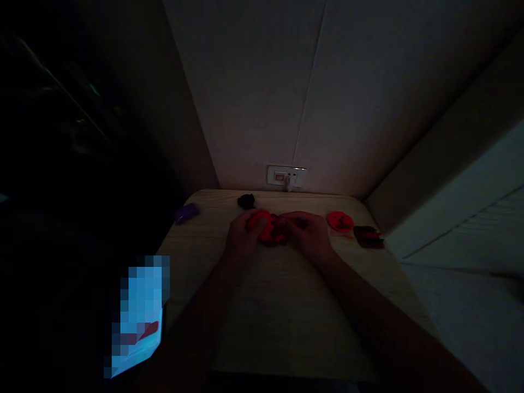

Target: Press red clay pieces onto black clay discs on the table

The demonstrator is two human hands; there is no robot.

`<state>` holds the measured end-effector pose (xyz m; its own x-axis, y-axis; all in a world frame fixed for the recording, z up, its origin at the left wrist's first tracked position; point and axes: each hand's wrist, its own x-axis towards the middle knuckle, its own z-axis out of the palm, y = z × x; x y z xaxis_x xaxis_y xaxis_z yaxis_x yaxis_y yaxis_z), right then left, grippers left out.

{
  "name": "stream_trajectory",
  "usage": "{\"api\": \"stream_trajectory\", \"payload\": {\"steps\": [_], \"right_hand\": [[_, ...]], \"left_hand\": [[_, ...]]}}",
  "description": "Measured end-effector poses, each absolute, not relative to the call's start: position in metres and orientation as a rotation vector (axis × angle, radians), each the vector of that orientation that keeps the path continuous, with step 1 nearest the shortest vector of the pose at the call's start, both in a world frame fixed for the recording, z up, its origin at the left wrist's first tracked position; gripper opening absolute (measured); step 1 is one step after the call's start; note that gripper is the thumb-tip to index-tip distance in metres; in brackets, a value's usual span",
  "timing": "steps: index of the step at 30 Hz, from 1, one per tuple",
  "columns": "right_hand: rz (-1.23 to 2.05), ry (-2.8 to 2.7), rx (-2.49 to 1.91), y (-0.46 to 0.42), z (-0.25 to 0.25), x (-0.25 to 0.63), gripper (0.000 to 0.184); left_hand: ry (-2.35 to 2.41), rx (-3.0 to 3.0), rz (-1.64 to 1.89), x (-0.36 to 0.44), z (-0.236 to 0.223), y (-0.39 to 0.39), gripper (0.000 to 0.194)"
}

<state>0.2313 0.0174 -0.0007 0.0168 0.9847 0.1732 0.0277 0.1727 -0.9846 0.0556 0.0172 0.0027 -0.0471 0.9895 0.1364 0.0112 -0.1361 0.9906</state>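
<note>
Both hands meet over the far middle of the wooden table. My left hand (241,233) is closed around the left side of a red round piece (267,231) with dark markings. My right hand (310,234) pinches at that piece's right edge; its fingertips are dim and partly hidden. What the piece is made of cannot be told in this light. To the right of my right hand lies a red disc (339,221) with dark marks. A dark red, ragged-edged object (368,237) sits just beyond it.
The pale wooden table (254,305) stands against a wall with a socket plate (286,176) and a plug. A small black object (246,201) lies at the back edge, a purple packet (186,213) at the left corner. A lit screen (141,311) glows at lower left.
</note>
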Motion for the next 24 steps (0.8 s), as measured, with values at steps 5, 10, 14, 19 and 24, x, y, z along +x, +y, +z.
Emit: {"api": "stream_trajectory", "payload": {"steps": [5,10,14,19,24], "right_hand": [[0.971,-1.131,-1.164,0.025,0.0,0.237,0.032],[1.035,-1.132,-1.194,0.028,-0.005,0.24,0.03],[1.03,-1.142,-1.231,0.028,-0.007,0.24,0.03],[1.012,-1.185,-1.254,0.028,-0.007,0.241,0.03],[1.048,-1.296,-1.221,0.027,-0.008,0.241,0.034]], "left_hand": [[1.393,1.118,1.56,0.044,0.001,0.023,0.041],[1.68,1.276,1.535,0.029,-0.006,0.026,0.028],[1.868,1.649,1.298,0.029,-0.007,0.024,0.024],[2.061,1.981,1.268,0.037,-0.004,0.017,0.036],[1.967,2.184,1.011,0.044,-0.008,0.014,0.022]]}}
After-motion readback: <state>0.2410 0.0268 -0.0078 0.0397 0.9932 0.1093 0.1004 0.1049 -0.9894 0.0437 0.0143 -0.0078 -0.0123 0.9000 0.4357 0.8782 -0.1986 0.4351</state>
